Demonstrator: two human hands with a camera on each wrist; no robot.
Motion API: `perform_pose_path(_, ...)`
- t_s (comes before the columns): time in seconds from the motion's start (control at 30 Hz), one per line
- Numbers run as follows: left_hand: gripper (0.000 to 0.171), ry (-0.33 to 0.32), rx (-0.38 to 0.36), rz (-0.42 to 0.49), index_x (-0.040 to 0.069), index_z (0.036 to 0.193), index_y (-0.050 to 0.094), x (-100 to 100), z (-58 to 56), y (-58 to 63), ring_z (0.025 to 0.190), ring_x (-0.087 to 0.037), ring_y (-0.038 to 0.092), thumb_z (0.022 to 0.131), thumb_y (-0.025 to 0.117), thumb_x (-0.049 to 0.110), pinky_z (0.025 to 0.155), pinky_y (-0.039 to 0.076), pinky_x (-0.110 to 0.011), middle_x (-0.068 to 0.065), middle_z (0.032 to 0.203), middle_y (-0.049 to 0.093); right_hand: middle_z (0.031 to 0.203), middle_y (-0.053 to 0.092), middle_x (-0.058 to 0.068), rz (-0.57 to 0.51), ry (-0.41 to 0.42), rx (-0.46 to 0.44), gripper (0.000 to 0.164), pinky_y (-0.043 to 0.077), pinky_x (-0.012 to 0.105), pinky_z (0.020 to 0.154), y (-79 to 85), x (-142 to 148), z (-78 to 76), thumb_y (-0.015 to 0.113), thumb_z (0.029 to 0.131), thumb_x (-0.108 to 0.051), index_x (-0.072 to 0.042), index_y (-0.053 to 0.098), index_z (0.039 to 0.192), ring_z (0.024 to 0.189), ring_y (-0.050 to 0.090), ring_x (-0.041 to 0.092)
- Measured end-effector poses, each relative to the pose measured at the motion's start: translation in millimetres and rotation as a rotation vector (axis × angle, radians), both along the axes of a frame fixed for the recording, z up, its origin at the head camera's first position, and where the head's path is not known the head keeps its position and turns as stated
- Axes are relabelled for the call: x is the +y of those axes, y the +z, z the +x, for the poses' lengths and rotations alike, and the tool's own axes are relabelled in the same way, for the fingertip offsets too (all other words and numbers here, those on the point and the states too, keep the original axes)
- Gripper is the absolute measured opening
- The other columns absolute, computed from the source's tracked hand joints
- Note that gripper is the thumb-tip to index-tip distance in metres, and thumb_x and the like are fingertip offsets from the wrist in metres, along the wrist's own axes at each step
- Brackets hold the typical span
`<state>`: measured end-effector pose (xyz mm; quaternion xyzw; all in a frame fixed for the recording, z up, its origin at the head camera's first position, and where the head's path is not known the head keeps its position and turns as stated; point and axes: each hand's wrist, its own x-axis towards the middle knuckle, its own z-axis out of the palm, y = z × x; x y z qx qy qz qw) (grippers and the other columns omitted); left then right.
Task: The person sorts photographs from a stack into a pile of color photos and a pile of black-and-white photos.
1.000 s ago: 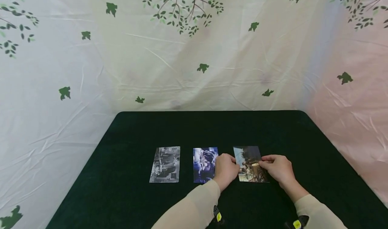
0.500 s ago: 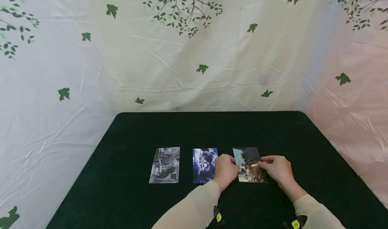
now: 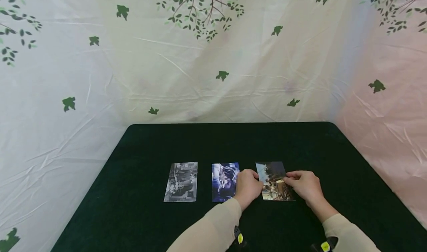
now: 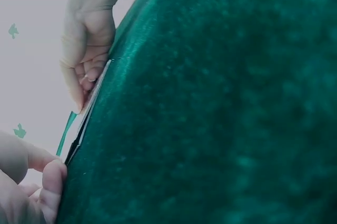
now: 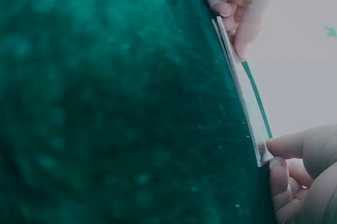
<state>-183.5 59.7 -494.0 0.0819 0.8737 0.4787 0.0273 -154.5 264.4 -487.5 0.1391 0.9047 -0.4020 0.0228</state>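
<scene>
Three picture cards form a row in the head view. The colour picture card [image 3: 274,181] on the right lies between my two hands. My left hand [image 3: 248,187] grips its left edge, with thumb and finger at the card's edge in the left wrist view. Thumb and finger of my right hand [image 3: 305,185] pinch the right edge, as the right wrist view shows up close. Seen edge-on there, the card [image 5: 245,92] shows more than one thin layer, low over the cloth. The blue-violet picture card [image 3: 224,181] is partly covered by my left hand.
A black-and-white picture card [image 3: 181,182] lies farthest left. All rest on a dark green cloth-covered table [image 3: 133,222] with rounded far corners. A pale curtain [image 3: 186,66] with leaf prints hangs behind and on both sides.
</scene>
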Motion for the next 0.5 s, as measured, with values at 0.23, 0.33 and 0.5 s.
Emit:
perform_pose_path(0.23, 0.017, -0.034, -0.017, 0.070, 0.004, 0.098, 0.070, -21.6, -2.0, 13.8, 0.065, -0.006, 0.059, 0.085, 0.072, 0.015, 0.062, 0.051, -0.026, 0.004, 0.075, 0.065, 0.109, 0.064, 0.016, -0.081, 0.001, 0.009, 0.040, 0.054, 0.032, 0.068, 2.3, 4.1, 0.5, 0.060, 0.095, -0.029, 0.001, 0.061, 0.121, 0.084, 0.063, 0.019)
perform_pose_path(0.33, 0.022, -0.042, -0.002, 0.066, 0.006, 0.105, 0.068, -45.1, -4.5, 22.4, 0.070, -0.006, 0.060, 0.089, 0.070, 0.020, 0.068, 0.052, -0.028, 0.005, 0.081, 0.065, 0.105, 0.065, 0.013, -0.069, 0.017, 0.045, 0.041, 0.052, 0.031, 0.066, 6.0, 1.8, 1.6, 0.059, 0.096, -0.031, -0.001, 0.059, 0.123, 0.083, 0.062, 0.019)
perform_pose_path(0.5, 0.027, -0.032, 0.080, -0.035, 0.005, 0.111, 0.067, -93.5, -8.8, 29.5, 0.069, -0.008, 0.059, 0.089, 0.069, 0.022, 0.063, 0.051, -0.026, 0.002, 0.082, 0.065, 0.101, 0.065, 0.008, 0.009, 0.095, 0.107, 0.038, 0.050, 0.031, 0.068, 14.6, -19.3, 2.0, 0.062, 0.094, -0.035, -0.007, 0.063, 0.119, 0.084, 0.061, 0.018)
